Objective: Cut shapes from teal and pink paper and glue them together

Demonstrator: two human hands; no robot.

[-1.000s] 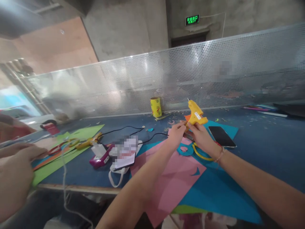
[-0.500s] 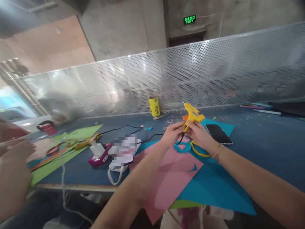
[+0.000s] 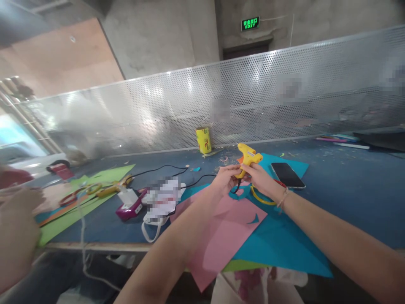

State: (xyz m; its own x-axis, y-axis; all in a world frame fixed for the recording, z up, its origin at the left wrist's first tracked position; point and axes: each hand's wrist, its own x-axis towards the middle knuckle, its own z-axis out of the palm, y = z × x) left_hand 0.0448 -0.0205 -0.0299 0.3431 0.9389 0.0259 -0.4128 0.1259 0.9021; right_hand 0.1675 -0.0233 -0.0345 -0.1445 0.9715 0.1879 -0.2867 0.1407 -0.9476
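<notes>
Both of my hands are closed around the handle of a yellow hot glue gun (image 3: pixel 249 156), held above the blue table with its nozzle pointing up and away. My left hand (image 3: pixel 227 177) grips from the left and my right hand (image 3: pixel 257 174) from the right; some fingertips are hidden. A black cord hangs from the handle. Underneath lie a pink paper sheet (image 3: pixel 224 236) with a small blue scrap on it and a larger blue paper sheet (image 3: pixel 291 245). Yellow-handled scissors (image 3: pixel 264 197) lie partly beneath my right wrist.
A black phone (image 3: pixel 287 174) rests to the right. At the back stands a yellow can-like cylinder (image 3: pixel 203 140) before a perforated metal screen (image 3: pixel 152 109). A purple power strip (image 3: pixel 129 209) and cords are left of my arms. Another person's arm (image 3: pixel 17 236) is at far left.
The glue gun, with both hands on it, has come slightly down and to the left, and its tilt has changed a little. The whole view has shifted slightly.
</notes>
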